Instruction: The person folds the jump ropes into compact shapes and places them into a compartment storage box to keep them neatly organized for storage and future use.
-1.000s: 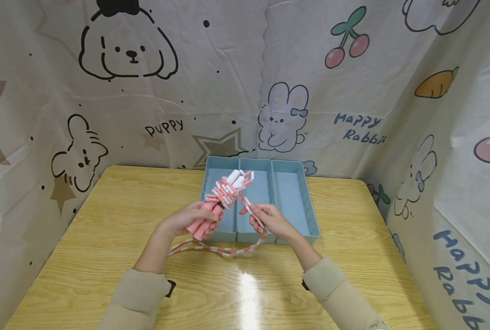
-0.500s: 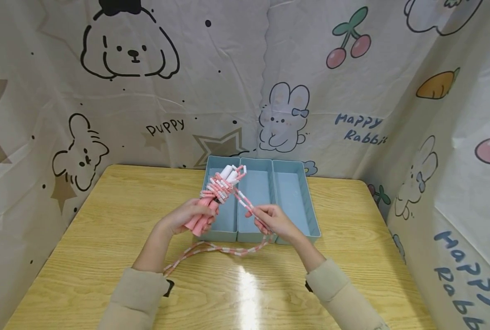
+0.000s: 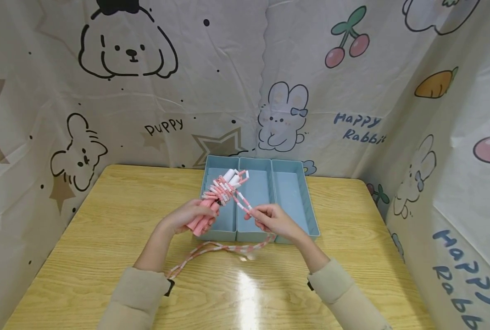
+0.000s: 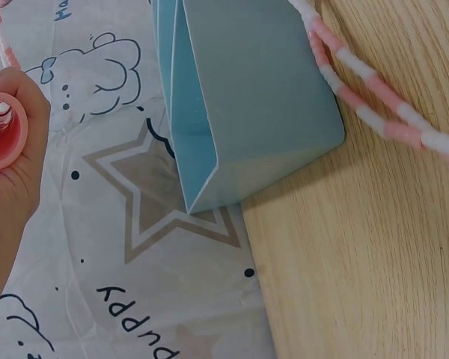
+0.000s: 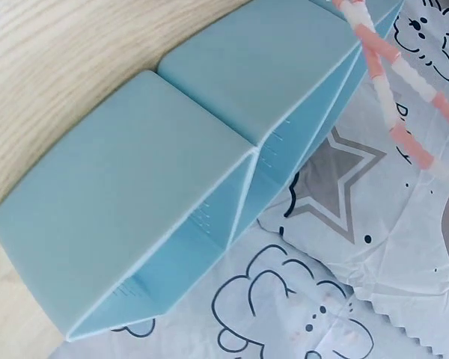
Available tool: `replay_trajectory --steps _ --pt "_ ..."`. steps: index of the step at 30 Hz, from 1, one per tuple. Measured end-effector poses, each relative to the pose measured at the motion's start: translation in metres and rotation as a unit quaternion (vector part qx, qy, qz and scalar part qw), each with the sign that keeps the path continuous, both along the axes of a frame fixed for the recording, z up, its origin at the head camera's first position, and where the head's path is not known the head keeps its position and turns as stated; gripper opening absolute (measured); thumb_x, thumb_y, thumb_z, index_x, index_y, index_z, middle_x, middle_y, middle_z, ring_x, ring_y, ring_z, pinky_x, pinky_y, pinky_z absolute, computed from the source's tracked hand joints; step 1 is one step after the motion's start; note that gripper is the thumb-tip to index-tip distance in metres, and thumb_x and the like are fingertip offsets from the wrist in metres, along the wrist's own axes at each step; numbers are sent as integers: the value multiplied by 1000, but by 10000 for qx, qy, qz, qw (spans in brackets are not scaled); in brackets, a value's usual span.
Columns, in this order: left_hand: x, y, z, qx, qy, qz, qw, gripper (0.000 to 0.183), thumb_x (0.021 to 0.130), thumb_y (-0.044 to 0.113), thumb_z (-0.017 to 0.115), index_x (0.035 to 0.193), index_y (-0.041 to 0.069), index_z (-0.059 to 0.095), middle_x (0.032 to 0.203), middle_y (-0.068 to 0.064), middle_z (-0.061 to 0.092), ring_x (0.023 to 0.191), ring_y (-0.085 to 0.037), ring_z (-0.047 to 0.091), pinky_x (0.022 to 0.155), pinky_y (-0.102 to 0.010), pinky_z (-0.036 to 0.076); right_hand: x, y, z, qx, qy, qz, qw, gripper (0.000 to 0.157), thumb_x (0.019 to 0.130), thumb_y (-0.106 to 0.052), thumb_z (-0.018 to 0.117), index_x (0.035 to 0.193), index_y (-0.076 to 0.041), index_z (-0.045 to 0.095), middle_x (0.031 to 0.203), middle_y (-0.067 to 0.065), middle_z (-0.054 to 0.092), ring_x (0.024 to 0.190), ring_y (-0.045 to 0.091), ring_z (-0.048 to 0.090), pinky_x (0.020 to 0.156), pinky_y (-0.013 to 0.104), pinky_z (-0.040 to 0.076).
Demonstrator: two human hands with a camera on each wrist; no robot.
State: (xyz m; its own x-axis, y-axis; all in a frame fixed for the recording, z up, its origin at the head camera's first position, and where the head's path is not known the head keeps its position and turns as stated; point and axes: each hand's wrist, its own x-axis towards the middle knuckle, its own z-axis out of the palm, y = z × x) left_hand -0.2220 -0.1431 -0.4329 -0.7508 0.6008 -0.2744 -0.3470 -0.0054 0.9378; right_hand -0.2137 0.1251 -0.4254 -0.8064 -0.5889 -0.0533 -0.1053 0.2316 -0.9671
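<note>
A beaded jump rope (image 3: 220, 189) in pink and white is wound in several turns around its own two handles. My left hand (image 3: 189, 215) grips the pink ends of those handles, and their white ends point away from me. In the left wrist view the hollow end of a pink handle (image 4: 6, 138) shows inside the curled fingers. My right hand (image 3: 275, 221) pinches a doubled length of the rope a short way right of the coils. From beneath it the loose rope (image 3: 220, 247) trails left toward the left sleeve. A small loop stands out beside the white ends.
Three light blue bins (image 3: 295, 197) stand side by side at the back of the wooden table (image 3: 137, 192), behind and below the hands. A printed cloth (image 3: 212, 68) hangs behind the table and along its sides.
My right hand has moved slightly right, its fingertips now pinching the doubled rope. The wound bundle has shifted a little left. The trailing rope reaches farther toward the left sleeve.
</note>
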Motion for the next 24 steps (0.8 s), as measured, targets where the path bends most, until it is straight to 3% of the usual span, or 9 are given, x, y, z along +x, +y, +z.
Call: replay_trajectory --steps 9,18,24 --pt "0 1 -1 -320 21 -214 9993 10 87 7 48 90 -3 48 65 -5 52 50 -10 49 46 -21 44 1 0 11 669 988 244 9926 26 96 -20 47 96 -5 68 54 1 45 44 8 33 42 20 28" --pt "3 3 1 -603 113 -505 9968 9 86 6 49 86 -3 50 63 -6 53 47 -10 50 44 -21 43 2 -2 29 1221 1959 510 9717 24 94 -22 52 87 -7 70 47 -6 38 40 3 28 45 20 31" --pt "4 2 4 -1193 297 -798 9892 13 83 9 53 85 -3 53 62 -6 54 43 -11 50 42 -22 43 2 -4 39 1541 2450 558 9556 24 93 -21 53 80 -9 69 50 -5 45 40 0 25 43 19 28"
